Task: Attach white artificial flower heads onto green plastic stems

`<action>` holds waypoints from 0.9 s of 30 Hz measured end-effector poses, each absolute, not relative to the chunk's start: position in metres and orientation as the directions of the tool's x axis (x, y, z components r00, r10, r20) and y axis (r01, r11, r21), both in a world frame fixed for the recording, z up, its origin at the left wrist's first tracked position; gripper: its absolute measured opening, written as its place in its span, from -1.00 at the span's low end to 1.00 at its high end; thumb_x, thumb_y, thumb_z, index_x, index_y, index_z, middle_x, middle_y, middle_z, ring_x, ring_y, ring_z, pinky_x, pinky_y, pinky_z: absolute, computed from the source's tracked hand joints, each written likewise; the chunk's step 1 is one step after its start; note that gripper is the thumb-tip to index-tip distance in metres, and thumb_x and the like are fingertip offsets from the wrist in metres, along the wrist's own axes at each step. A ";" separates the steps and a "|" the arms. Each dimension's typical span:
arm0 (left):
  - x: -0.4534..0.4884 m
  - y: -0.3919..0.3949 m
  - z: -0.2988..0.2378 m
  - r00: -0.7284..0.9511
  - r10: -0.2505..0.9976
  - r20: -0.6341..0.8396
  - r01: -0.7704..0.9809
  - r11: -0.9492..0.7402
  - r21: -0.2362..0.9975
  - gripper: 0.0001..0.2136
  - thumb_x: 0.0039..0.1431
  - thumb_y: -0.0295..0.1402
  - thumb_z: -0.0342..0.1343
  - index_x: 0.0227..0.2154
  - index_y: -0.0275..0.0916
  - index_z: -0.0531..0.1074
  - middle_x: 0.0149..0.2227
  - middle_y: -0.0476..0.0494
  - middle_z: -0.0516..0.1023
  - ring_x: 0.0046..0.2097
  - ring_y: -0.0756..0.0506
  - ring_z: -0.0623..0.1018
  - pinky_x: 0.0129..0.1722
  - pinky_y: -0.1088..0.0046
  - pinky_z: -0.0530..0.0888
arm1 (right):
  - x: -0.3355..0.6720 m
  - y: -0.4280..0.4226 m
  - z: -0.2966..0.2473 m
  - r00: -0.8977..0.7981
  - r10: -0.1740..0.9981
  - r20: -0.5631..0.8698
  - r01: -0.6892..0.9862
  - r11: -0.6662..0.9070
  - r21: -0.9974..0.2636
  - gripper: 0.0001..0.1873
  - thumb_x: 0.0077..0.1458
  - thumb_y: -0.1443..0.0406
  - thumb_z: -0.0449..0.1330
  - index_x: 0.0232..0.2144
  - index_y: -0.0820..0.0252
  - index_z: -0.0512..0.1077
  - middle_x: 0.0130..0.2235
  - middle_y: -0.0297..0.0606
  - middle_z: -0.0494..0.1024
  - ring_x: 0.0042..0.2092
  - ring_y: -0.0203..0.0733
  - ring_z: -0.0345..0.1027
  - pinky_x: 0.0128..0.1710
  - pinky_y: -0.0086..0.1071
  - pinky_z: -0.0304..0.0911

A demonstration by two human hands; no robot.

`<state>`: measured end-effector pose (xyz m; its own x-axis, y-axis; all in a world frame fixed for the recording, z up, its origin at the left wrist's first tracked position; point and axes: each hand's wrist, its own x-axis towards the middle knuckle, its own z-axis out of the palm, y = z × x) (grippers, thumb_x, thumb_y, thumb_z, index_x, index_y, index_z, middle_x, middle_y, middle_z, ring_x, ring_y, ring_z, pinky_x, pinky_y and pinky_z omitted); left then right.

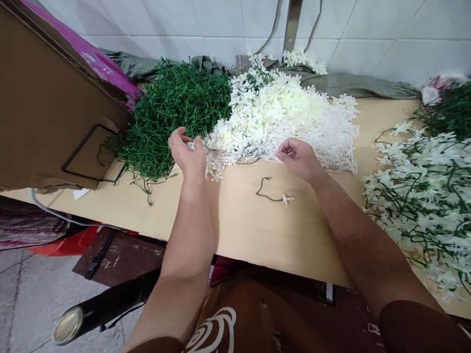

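White tiles point(162, 19) line the wall behind one tan table point(243, 230), with a crumpled grey-green cloth point(364, 84) along the wall beyond the hands. Two bare hands work over the table, well apart from each other. Left hand point(189, 154) has its fingers loosely curved, thumb apart from the forefinger; whether it holds anything I cannot tell. Right hand point(298, 159) has thumb and forefinger brought close together; whether something thin is pinched there I cannot tell.

One lone flower stem point(270, 198) lies on the table, between the hands and nearer the body, closer to the right one. It is bent: its longer stretch runs roughly left to right, its single blossom point(285, 198) points right, and its other end turns away from the body.

One heap of green stems point(180, 103) sits just beyond the left hand. Beyond and between both hands spreads one heap of white blossoms point(279, 98), edged nearest the right hand by pale strands point(331, 142). One pile of stemmed flowers point(423, 196) lies right of the right hand. Pieces in the heaps are too many to count. One cardboard box point(55, 98) stands left of the left hand.
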<state>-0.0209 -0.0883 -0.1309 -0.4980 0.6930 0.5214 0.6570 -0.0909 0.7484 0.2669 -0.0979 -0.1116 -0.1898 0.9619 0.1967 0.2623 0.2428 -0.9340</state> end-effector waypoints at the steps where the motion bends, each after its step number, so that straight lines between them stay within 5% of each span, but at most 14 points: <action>1: -0.019 -0.090 -0.131 -0.529 0.643 0.555 0.692 -0.053 0.720 -0.63 0.08 -0.42 0.19 -0.02 -0.24 0.37 -0.15 -0.20 0.38 -0.04 -0.17 0.44 0.06 0.23 0.33 | 0.266 -0.098 -0.112 -0.190 0.963 0.190 0.249 0.234 -0.940 -0.90 -0.08 0.34 0.22 -0.54 0.17 0.34 -0.52 -0.40 0.35 -0.50 -0.38 0.10 -0.46 -0.39 0.10; 8: 0.041 -0.088 -0.135 -0.124 0.867 0.482 0.873 -0.136 0.469 -0.73 0.06 -0.41 0.19 -0.13 -0.15 0.52 -0.10 -0.23 0.39 0.02 -0.26 0.40 0.04 0.14 0.33 | 0.262 -0.100 -0.112 -0.242 0.959 0.145 0.228 0.201 -0.953 -0.87 -0.08 0.32 0.23 -0.52 0.16 0.31 -0.51 -0.41 0.33 -0.48 -0.37 0.13 -0.43 -0.38 0.10; 18: 0.041 -0.085 -0.130 -0.197 0.820 0.538 0.831 -0.151 0.535 -0.89 0.17 -0.36 0.11 -0.29 -0.18 0.51 -0.21 -0.18 0.52 -0.14 -0.17 0.47 -0.02 0.21 0.33 | 0.257 -0.102 -0.114 -0.280 0.949 0.146 0.187 0.203 -0.961 -0.86 -0.04 0.34 0.23 -0.49 0.15 0.29 -0.48 -0.39 0.33 -0.45 -0.35 0.16 -0.40 -0.37 0.13; 22: 0.045 -0.084 -0.128 -0.306 0.834 0.459 0.594 -0.209 0.777 -0.90 0.17 -0.40 0.11 -0.27 -0.21 0.49 -0.36 -0.07 0.50 -0.30 -0.04 0.48 -0.15 0.38 0.41 | 0.257 -0.102 -0.115 -0.274 0.948 0.161 0.149 0.208 -0.967 -0.83 -0.04 0.30 0.27 -0.48 0.16 0.31 -0.47 -0.39 0.35 -0.44 -0.36 0.18 -0.38 -0.36 0.16; 27: 0.070 -0.095 -0.114 -0.241 0.968 0.076 0.059 -0.064 0.996 -0.89 0.10 -0.52 0.16 -0.33 -0.21 0.50 -0.54 0.04 0.46 -0.49 0.06 0.44 -0.44 0.57 0.37 | 0.254 -0.101 -0.117 -0.278 0.948 0.153 0.044 0.172 -0.984 -0.76 -0.04 0.26 0.32 -0.47 0.13 0.28 -0.50 -0.42 0.37 -0.44 -0.34 0.27 -0.36 -0.36 0.26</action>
<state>0.0698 -0.0953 -0.1145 -0.2408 0.9676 0.0761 0.0589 -0.0637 0.9962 0.2538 -0.1012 -0.1173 -0.2775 0.9485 0.1530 0.0440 0.1717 -0.9842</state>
